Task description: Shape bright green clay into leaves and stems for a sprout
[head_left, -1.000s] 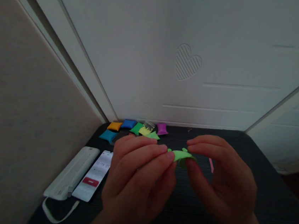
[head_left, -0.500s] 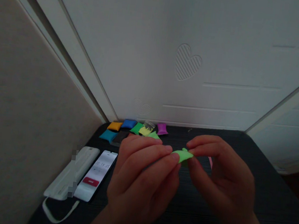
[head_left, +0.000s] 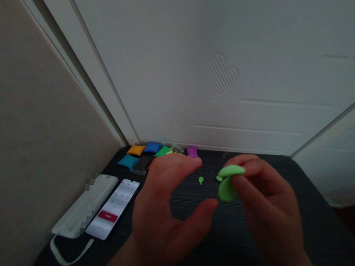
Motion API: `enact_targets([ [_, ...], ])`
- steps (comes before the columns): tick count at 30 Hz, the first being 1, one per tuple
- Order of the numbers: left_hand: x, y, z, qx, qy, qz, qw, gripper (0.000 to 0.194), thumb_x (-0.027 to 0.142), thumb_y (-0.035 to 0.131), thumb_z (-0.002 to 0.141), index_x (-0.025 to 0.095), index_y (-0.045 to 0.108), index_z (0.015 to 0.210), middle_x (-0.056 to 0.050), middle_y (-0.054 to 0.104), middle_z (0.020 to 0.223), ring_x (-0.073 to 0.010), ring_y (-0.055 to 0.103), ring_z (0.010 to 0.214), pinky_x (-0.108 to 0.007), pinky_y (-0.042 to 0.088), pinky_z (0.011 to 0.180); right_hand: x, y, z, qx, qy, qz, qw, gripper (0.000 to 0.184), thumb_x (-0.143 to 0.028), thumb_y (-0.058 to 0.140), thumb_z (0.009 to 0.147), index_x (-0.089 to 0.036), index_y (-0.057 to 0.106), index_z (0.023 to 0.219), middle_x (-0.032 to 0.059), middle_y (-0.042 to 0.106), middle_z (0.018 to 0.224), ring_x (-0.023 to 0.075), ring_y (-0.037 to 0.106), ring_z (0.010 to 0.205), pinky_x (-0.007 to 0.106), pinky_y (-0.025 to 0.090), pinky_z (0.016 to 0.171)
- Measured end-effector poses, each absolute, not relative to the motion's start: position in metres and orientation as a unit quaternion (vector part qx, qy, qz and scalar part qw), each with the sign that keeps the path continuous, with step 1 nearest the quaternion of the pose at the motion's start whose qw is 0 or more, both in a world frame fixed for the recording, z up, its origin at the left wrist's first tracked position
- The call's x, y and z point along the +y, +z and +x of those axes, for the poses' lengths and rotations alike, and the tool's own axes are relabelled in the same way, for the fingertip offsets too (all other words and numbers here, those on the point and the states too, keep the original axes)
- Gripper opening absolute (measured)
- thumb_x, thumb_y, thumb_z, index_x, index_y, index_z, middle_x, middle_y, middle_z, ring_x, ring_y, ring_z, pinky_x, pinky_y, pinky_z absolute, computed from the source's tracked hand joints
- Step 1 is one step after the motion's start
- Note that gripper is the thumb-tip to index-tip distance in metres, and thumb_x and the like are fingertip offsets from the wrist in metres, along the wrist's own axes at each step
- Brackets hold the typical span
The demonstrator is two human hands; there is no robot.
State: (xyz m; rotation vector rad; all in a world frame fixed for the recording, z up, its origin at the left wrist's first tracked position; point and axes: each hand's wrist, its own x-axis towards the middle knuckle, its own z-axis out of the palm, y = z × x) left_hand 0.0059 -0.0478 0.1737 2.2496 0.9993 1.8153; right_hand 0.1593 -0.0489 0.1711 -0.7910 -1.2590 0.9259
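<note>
My right hand [head_left: 269,197] pinches a piece of light green modelling clay [head_left: 231,171] between thumb and fingers. The clay looks like two thin rounded lobes, one above the other, joined at my fingertips. Just left of it, my left hand [head_left: 172,210] is open, thumb and fingers apart with nothing between them. Beyond the hands, a small green clay piece with a thin tail [head_left: 201,180] lies on the dark table [head_left: 189,202]. Another small green piece [head_left: 219,179] is partly behind the held clay.
Several coloured clay packets, among them an orange one [head_left: 136,150], a teal one [head_left: 129,161] and a purple one [head_left: 192,152], lie at the back left. A phone [head_left: 114,206] showing a timer lies beside a white device [head_left: 89,204] with a strap. A white panel [head_left: 266,74] stands behind.
My left hand has let go of the green clay and spread its fingers. The clay stays in my right hand, now turned to show two lobes. Small green pieces on the table have come into view.
</note>
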Motion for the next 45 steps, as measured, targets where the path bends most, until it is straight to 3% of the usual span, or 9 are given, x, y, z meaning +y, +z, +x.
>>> enact_targets([
  [6,-0.051,0.180,0.009,0.382,0.516,0.708,0.294,0.039,0.023,0.056,0.076,0.022,0.046,0.113,-0.005,0.061,0.096,-0.0192,0.056,0.088,-0.035,0.045,0.081,-0.038,0.168,0.156,-0.405,0.540,-0.291,0.678,0.006,-0.021,0.057,0.077,-0.023,0.062,0.079,-0.0026,0.061,0.080,0.0084,0.056,0.077,0.020,0.046,0.070],
  [11,-0.050,0.175,0.016,0.400,0.511,0.691,0.320,0.046,0.019,0.060,0.073,0.026,0.042,0.115,-0.002,0.059,0.094,-0.0156,0.057,0.083,-0.032,0.047,0.079,-0.042,0.161,0.144,-0.418,0.571,-0.281,0.649,0.008,-0.021,0.058,0.077,-0.026,0.062,0.082,-0.0049,0.063,0.077,0.0065,0.057,0.071,0.018,0.046,0.067],
  [21,-0.041,0.175,0.017,0.378,0.544,0.620,0.420,0.019,0.013,0.058,0.076,0.023,0.057,0.092,0.003,0.062,0.085,-0.0081,0.059,0.076,-0.017,0.049,0.068,-0.044,0.161,0.142,-0.598,0.359,-0.371,0.613,0.017,-0.017,0.051,0.081,-0.025,0.063,0.090,-0.0013,0.058,0.089,0.0115,0.054,0.085,0.026,0.043,0.076],
  [30,-0.038,0.168,0.018,0.398,0.576,0.615,0.362,0.015,0.016,0.059,0.075,0.026,0.061,0.087,0.006,0.062,0.080,-0.0069,0.058,0.072,-0.016,0.046,0.067,-0.043,0.163,0.148,-0.665,0.210,-0.414,0.586,0.016,-0.013,0.056,0.076,-0.022,0.060,0.088,-0.0011,0.057,0.090,0.0115,0.054,0.086,0.026,0.042,0.076],
  [45,-0.035,0.167,0.017,0.405,0.527,0.668,0.335,0.009,0.019,0.054,0.079,0.021,0.059,0.087,0.001,0.059,0.088,-0.0121,0.054,0.083,-0.023,0.043,0.075,-0.041,0.163,0.149,-0.695,0.146,-0.427,0.559,0.014,-0.011,0.055,0.075,-0.020,0.057,0.086,0.0002,0.056,0.090,0.0110,0.053,0.086,0.024,0.042,0.076],
])
